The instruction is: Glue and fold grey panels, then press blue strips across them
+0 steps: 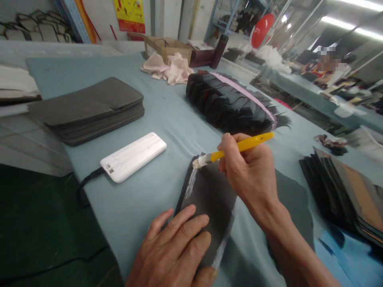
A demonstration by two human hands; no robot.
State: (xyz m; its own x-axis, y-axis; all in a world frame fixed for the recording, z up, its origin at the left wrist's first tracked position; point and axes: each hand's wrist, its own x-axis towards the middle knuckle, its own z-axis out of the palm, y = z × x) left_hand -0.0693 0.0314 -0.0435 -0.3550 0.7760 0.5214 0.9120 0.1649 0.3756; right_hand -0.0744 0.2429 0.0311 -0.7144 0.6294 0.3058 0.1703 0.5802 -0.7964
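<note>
My right hand (pixel 247 165) grips a brush (pixel 251 144) with a yellow handle. The brush's whitish bristles touch the top left corner of a dark grey piece (pixel 214 195) on the table. Pale streaks run along that piece's left edge and lower right edge. My left hand (pixel 176 249) lies on its lower left part, fingers spread and pressing flat. Up and to the left is a white power bank (pixel 133 156) with a black cable plugged into its near end.
A stack of dark grey pieces (pixel 98 107) lies at the left of the table (pixel 89 69). Farther back are a bundle of black pieces (pixel 227 103), pale cloths (pixel 169 68) and a cardboard box (pixel 167 47). More stacked pieces (pixel 344 191) are at the right. A person sits in the background.
</note>
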